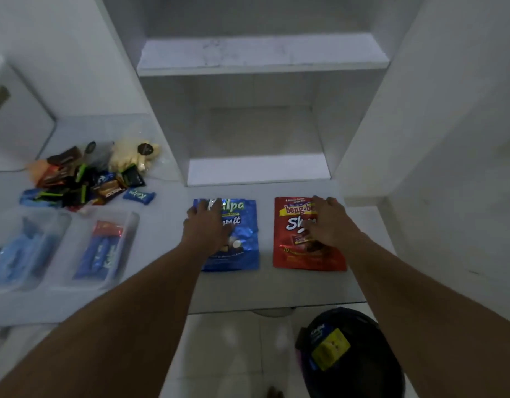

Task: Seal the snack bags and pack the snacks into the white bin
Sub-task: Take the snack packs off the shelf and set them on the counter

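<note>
On the counter (276, 285), two snack bags (242, 225) under two hands (205, 225).

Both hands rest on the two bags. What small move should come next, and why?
Probably press along each bag's top edge to seal it: the left hand lies flat on the blue bag, the right hand on the red bag, both reaching the top edges, and both bags lie on the counter.

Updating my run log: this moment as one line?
left hand: rests on blue bag | right hand: rests on red bag | bags: side by side on counter
</note>
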The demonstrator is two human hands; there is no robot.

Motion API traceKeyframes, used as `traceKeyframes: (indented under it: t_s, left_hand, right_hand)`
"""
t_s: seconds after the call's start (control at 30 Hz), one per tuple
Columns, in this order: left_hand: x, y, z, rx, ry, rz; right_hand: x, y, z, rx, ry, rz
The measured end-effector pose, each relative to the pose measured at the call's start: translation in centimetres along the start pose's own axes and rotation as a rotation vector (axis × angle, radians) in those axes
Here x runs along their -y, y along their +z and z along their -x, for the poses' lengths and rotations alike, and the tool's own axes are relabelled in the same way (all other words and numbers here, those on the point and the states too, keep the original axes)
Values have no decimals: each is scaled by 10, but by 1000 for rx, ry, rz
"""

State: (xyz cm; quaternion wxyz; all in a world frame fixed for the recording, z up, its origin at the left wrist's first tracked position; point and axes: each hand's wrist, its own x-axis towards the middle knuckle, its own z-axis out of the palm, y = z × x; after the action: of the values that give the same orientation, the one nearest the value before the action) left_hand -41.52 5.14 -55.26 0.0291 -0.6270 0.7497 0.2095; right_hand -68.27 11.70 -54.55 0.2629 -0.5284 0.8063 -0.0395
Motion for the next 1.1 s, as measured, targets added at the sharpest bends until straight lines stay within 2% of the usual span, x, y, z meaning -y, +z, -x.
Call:
traceKeyframes:
  t_s: [0.23,0.4,0.5,0.63,0.8,0.93,1.1]
  left_hand:
    - [1,-1,-17,55,-150,-26]
    - [0,-9,-25,39,-176,-8]
    - [-1,-10,-25,23,-132,-3]
    - [-1,-10,-30,-45,5,55]
    - [-10,-25,-25,-125,84,46]
    - [-18,-44,-15,-105,132,83]
    - [-31,-82,6,-10,271,137]
  right_hand:
    - [-6,-4,-26,24,-26,109]
    - [1,-12,-30,71,-6,140]
    - [1,-13,-31,61,-18,92]
    - [-5,-11,-29,28,-49,-90]
    - [-7,-20,-19,12,-142,-104]
    - [-4,-37,0,-11,-155,-109]
    - [4,-70,46,-29,-158,-113]
